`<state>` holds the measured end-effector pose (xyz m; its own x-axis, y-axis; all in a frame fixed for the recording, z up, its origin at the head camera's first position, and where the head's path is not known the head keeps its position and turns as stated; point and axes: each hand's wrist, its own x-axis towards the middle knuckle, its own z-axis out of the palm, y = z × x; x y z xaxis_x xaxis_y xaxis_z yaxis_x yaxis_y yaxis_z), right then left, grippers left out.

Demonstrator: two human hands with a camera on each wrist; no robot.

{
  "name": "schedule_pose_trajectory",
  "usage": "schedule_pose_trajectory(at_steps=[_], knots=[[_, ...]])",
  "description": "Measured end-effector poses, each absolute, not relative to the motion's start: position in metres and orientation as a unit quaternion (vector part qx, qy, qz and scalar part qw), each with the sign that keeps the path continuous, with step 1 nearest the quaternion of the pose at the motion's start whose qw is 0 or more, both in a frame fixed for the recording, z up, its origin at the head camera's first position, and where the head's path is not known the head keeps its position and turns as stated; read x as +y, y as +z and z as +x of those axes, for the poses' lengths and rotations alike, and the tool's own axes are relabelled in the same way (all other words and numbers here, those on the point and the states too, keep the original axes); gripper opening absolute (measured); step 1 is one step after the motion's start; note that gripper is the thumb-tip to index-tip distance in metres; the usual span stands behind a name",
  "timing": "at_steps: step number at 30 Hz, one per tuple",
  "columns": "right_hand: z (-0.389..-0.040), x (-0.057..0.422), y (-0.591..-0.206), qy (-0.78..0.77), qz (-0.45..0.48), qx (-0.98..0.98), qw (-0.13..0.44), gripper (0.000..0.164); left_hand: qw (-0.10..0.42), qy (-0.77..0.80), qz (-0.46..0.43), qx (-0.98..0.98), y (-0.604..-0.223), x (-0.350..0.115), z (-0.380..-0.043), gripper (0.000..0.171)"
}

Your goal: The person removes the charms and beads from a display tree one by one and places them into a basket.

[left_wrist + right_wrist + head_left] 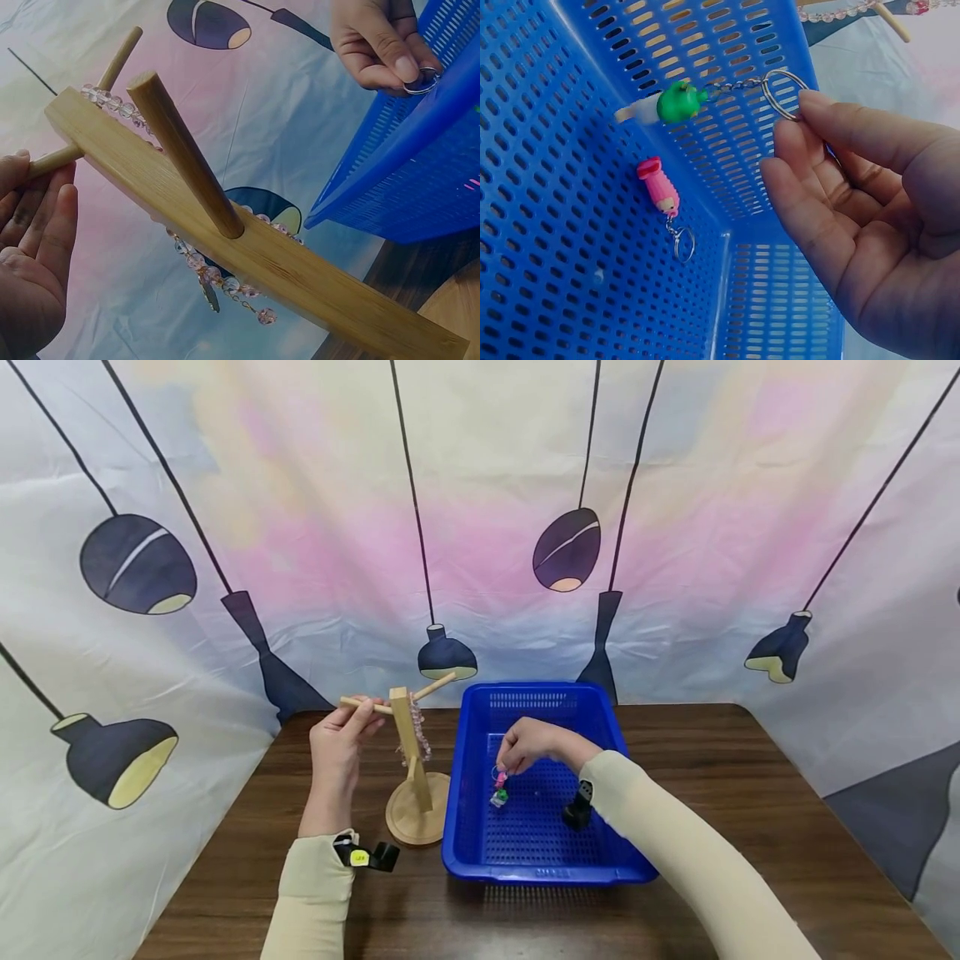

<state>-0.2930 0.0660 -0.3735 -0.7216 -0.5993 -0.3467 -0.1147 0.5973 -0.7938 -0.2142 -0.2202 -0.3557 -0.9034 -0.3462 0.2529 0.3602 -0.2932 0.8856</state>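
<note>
Blue plastic basket [454, 793], wooden stand [407, 727], green-topped keychain [679, 103] dangling by its ring [769, 88].
The left hand [339, 745] pinches the stand's upper peg [56, 160]; the right hand [531, 743] closes thumb and finger on the ring, the keychain hanging inside the basket near a pink keychain [660, 189]. Raised lettering [553, 873] on the basket's front rim and print on the yellow wrist label [360, 857] are too small to read.

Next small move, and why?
Probably lift the green keychain clear of the blue basket toward the wooden peg. The right hand pinches the keychain's ring, the left hand holds that peg, nothing visibly hangs there, and beads already hang on the stand.
</note>
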Motion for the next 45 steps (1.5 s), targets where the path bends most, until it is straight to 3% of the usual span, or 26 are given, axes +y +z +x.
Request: schedule_pose_trajectory(at_steps=[9, 30, 39, 45], knots=[[-0.296, 0.070, -0.385, -0.375, -0.198, 0.853, 0.304, 0.011, 0.221, -0.790, -0.005, -0.571, -0.356, -0.220, -0.215, 0.022], [-0.313, 0.081, -0.406, -0.362, -0.111, 0.895, 0.235, 0.011, 0.218, -0.799, 0.000, -0.561, -0.357, -0.221, -0.216, 0.022], [-0.329, 0.087, -0.424, -0.371, -0.083, 0.892, 0.243, 0.006, 0.220, -0.799, -0.020, -0.559, -0.358, -0.219, -0.214, 0.021], [-0.323, 0.086, -0.427, -0.380, -0.058, 0.897, 0.218, 0.009, 0.224, -0.798, -0.009, -0.559, -0.357, -0.220, -0.215, 0.021]])
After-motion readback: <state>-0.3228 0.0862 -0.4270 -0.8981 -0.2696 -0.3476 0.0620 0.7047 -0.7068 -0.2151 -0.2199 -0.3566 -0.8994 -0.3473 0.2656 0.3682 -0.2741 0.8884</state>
